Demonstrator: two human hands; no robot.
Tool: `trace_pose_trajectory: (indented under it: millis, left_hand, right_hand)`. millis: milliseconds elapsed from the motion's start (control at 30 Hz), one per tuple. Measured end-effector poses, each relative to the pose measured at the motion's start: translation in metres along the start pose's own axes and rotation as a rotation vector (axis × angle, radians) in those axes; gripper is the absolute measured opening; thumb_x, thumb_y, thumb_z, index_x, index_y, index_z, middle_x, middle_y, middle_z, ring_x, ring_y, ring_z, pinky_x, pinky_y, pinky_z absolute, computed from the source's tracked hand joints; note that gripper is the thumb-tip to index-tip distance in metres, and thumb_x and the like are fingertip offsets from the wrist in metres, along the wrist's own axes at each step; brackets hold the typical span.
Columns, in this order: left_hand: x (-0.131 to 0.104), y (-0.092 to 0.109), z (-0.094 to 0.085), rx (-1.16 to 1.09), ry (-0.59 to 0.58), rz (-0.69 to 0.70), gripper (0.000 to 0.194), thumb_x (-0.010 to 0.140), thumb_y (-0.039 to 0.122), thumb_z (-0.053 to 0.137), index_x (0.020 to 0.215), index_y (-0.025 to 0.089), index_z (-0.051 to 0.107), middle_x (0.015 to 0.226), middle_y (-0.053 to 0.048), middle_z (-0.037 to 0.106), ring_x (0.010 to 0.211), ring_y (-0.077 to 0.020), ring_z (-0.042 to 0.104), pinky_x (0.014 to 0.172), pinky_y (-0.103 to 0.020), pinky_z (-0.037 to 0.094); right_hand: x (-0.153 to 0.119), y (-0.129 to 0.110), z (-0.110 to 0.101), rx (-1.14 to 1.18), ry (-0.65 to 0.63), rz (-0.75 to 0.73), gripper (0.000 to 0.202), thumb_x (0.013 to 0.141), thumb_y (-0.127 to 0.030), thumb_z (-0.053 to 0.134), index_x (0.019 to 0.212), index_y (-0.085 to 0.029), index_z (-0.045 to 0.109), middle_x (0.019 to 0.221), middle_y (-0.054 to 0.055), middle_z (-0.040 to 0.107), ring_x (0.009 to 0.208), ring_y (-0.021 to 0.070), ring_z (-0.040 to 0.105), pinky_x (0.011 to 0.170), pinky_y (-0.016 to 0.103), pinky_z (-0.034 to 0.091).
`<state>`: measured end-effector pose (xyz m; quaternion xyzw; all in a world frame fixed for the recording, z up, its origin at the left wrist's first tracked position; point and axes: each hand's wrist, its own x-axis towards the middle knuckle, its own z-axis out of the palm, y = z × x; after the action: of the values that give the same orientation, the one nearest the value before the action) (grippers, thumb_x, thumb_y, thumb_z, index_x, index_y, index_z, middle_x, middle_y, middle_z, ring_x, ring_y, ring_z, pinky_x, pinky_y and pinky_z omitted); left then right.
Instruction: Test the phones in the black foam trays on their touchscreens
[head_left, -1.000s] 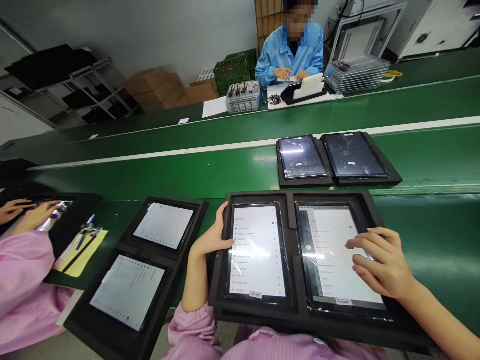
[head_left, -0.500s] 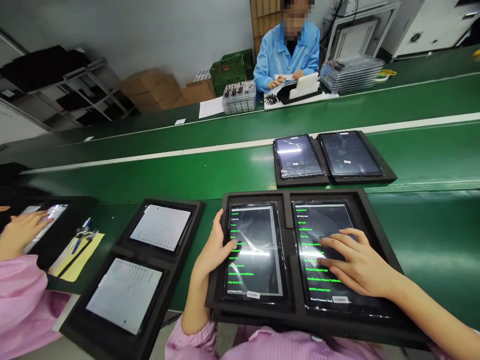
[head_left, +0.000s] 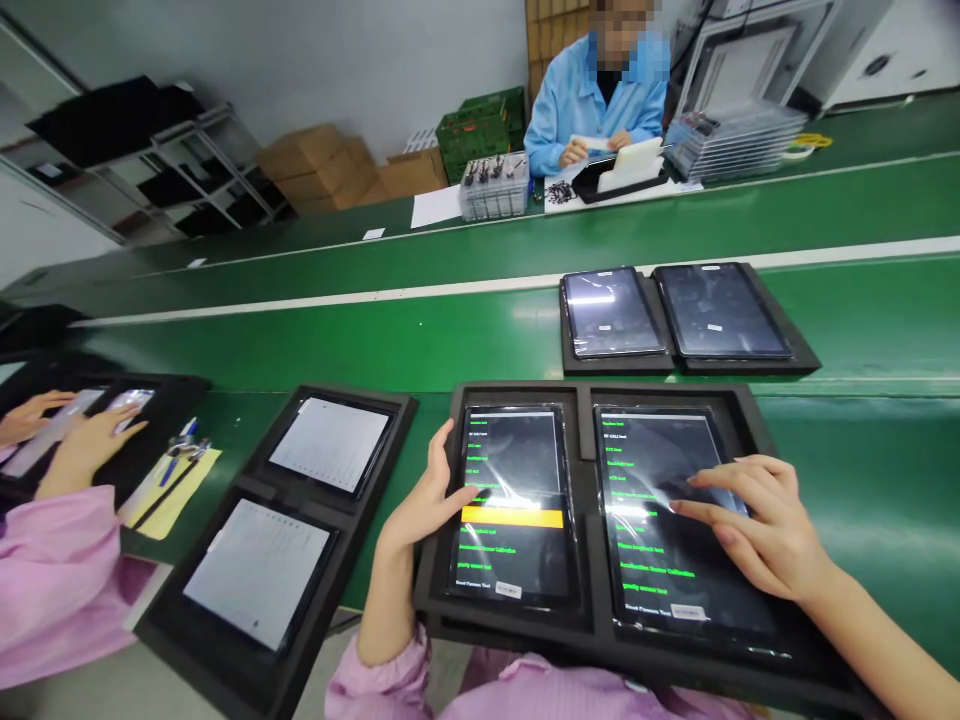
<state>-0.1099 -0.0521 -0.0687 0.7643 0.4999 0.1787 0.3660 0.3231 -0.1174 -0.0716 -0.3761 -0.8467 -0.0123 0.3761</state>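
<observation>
Two tablets with dark screens and green text lie side by side in a black foam tray (head_left: pixel 587 600). My left hand (head_left: pixel 427 495) is at the tray's left edge, fingers apart, its thumb over the left tablet (head_left: pixel 517 555), whose screen has a yellow bar. Over the right tablet (head_left: pixel 652 470) is my right hand (head_left: pixel 757 520), fingers spread and holding nothing. Its index and middle fingertips are at the screen; whether they touch it I cannot tell.
Left of my tray, another black tray (head_left: pixel 360 540) holds two tablets with white screens. A person's hands (head_left: pixel 82 445) work farther left. Two dark tablets in foam (head_left: pixel 724 310) lie beyond my tray. A person in blue (head_left: pixel 559 105) sits across the green table (head_left: pixel 465 345).
A yellow bar has appeared on the left tablet. My right hand has shifted slightly right, its fingers a little farther from the screen's middle. The neighbour's hands have moved, and the view has shifted slightly.
</observation>
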Motion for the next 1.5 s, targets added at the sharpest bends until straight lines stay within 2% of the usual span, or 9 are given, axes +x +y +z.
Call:
trace_pose_trajectory:
  millis: [133, 433, 633, 867, 1000, 1167, 1233, 1367, 1500]
  left_hand:
    - [0.000, 0.003, 0.012, -0.008, 0.162, -0.078, 0.082, 0.099, 0.034, 0.052, 0.162, 0.024, 0.000, 0.170, -0.017, 0.009, 0.160, -0.0333, 0.009, 0.130, -0.059, 0.012]
    - [0.001, 0.003, 0.014, 0.060, 0.183, -0.072, 0.081, 0.094, 0.024, 0.050, 0.161, 0.021, 0.005, 0.169, -0.018, 0.014, 0.159, -0.0333, 0.015, 0.129, -0.058, 0.017]
    - [0.003, 0.003, 0.017, 0.144, 0.199, -0.043, 0.081, 0.095, 0.028, 0.052, 0.161, 0.018, 0.007, 0.167, -0.020, 0.017, 0.158, -0.0355, 0.017, 0.128, -0.059, 0.022]
    - [0.005, 0.002, 0.011, 0.047, 0.151, -0.103, 0.081, 0.095, 0.031, 0.054, 0.160, 0.018, 0.007, 0.168, -0.020, 0.016, 0.159, -0.0335, 0.015, 0.129, -0.057, 0.019]
    - [0.025, 0.016, -0.003, 0.106, 0.206, -0.157, 0.068, 0.101, 0.043, 0.048, 0.158, 0.018, 0.021, 0.169, -0.020, 0.014, 0.159, -0.0374, 0.005, 0.127, -0.065, 0.013]
    - [0.081, 0.061, -0.001, 0.398, 0.071, 0.199, 0.046, 0.102, 0.026, 0.038, 0.146, 0.021, 0.049, 0.153, -0.012, 0.052, 0.146, -0.0258, 0.046, 0.125, -0.048, 0.034]
    - [0.097, 0.073, 0.011, 0.474, -0.004, 0.321, 0.048, 0.100, 0.020, 0.038, 0.147, 0.022, 0.048, 0.152, -0.010, 0.054, 0.142, -0.0239, 0.051, 0.122, -0.046, 0.039]
    - [0.100, 0.074, 0.034, 0.600, -0.084, 0.503, 0.056, 0.099, 0.021, 0.044, 0.154, 0.016, 0.036, 0.161, -0.017, 0.042, 0.147, -0.0303, 0.044, 0.123, -0.054, 0.034]
    - [0.091, 0.068, 0.036, 0.642, -0.077, 0.542, 0.050, 0.102, 0.027, 0.043, 0.151, 0.015, 0.041, 0.134, -0.018, 0.065, 0.117, -0.0302, 0.068, 0.102, -0.048, 0.054]
  right_hand:
    - [0.001, 0.000, 0.003, -0.023, -0.033, 0.066, 0.034, 0.103, -0.020, 0.043, 0.106, -0.024, 0.077, 0.111, 0.009, 0.063, 0.096, 0.0247, 0.058, 0.091, 0.046, 0.036]
    - [0.006, -0.006, 0.009, -0.081, -0.249, 0.118, 0.040, 0.107, -0.029, 0.038, 0.112, -0.031, 0.077, 0.128, 0.012, 0.058, 0.111, 0.0307, 0.053, 0.098, 0.055, 0.033]
    - [0.001, -0.001, 0.004, -0.067, 0.014, 0.160, 0.041, 0.108, -0.032, 0.037, 0.110, -0.028, 0.077, 0.120, 0.011, 0.059, 0.106, 0.0284, 0.056, 0.097, 0.053, 0.034]
    - [-0.010, 0.013, -0.009, 0.044, 0.179, 0.411, 0.049, 0.109, -0.039, 0.030, 0.105, -0.028, 0.078, 0.117, 0.009, 0.060, 0.107, 0.0316, 0.058, 0.094, 0.051, 0.040]
    - [-0.008, 0.040, -0.012, 0.044, 0.065, 0.459, 0.051, 0.109, -0.043, 0.027, 0.112, -0.029, 0.076, 0.119, 0.009, 0.061, 0.109, 0.0314, 0.060, 0.093, 0.051, 0.044]
    - [0.012, 0.074, 0.010, -0.084, -0.084, 0.379, 0.055, 0.109, -0.048, 0.025, 0.115, -0.029, 0.076, 0.124, 0.012, 0.060, 0.117, 0.0338, 0.055, 0.096, 0.055, 0.043]
    - [0.016, 0.077, 0.021, -0.155, -0.102, 0.359, 0.055, 0.108, -0.048, 0.025, 0.120, -0.029, 0.076, 0.127, 0.015, 0.058, 0.119, 0.0356, 0.051, 0.095, 0.058, 0.044]
    - [0.016, 0.073, 0.029, -0.272, -0.168, 0.336, 0.049, 0.107, -0.044, 0.031, 0.124, -0.031, 0.075, 0.133, 0.017, 0.055, 0.123, 0.0383, 0.046, 0.094, 0.062, 0.043]
    - [0.013, 0.070, 0.024, -0.182, -0.150, 0.276, 0.049, 0.108, -0.041, 0.032, 0.104, -0.031, 0.080, 0.132, 0.014, 0.056, 0.123, 0.0357, 0.048, 0.098, 0.060, 0.042]
